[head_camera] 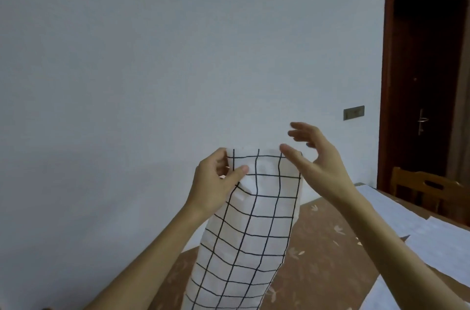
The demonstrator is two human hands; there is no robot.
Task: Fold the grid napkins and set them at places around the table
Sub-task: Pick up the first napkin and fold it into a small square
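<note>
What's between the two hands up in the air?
In the head view, the top edge of the grid napkin stretches between them. The left hand pinches one corner; the right hand is open at the other.

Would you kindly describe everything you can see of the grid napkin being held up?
The napkin is white cloth, thin by the look of it, with a black hand-drawn-looking grid. It hangs upright in the air above the table, slightly curved, with its lower end out of frame. The left hand pinches its top left corner between thumb and fingers. The right hand is open at the top right corner, its thumb at the edge; whether they touch is unclear.
</note>
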